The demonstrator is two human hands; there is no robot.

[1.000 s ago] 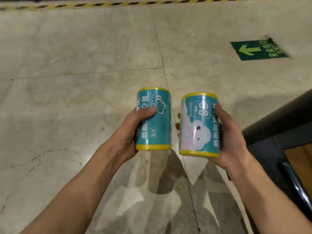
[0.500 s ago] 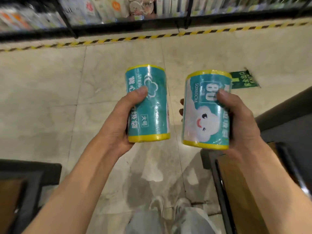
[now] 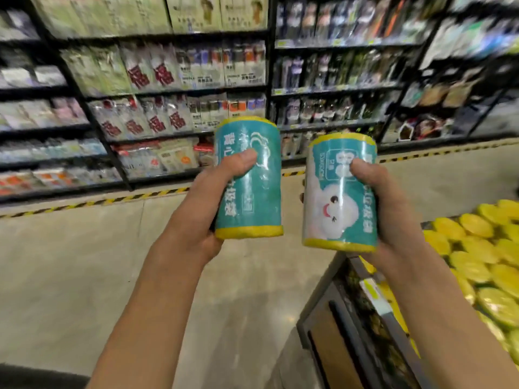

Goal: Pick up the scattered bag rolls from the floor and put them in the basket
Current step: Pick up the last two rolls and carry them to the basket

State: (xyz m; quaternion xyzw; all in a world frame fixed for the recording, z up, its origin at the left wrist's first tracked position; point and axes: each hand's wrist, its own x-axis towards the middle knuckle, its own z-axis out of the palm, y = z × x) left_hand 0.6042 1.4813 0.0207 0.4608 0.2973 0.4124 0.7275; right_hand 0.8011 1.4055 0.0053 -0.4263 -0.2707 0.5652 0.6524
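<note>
I hold two teal bag rolls with yellow ends, both upright and side by side at chest height. My left hand (image 3: pixel 207 203) grips the left bag roll (image 3: pixel 252 189), thumb across its front. My right hand (image 3: pixel 390 209) grips the right bag roll (image 3: pixel 334 209), which shows a white smiling cloud on its label. At the right edge sits a bin (image 3: pixel 373 313) with a dark frame, filled with several more yellow-ended rolls (image 3: pixel 483 254) standing on end. My right hand's roll is just left of and above that bin's corner.
Dark store shelves (image 3: pixel 174 88) packed with goods run across the back, blurred. A yellow-and-black tape line (image 3: pixel 92 203) marks the floor in front of them. Pale tiled floor (image 3: pixel 70 270) spreads at the left and centre. A dark object sits at the bottom left corner.
The view has swung up from the floor to the shelves. Both hands have risen with their rolls, still gripping them. The bin of rolls has come into sight at the right.
</note>
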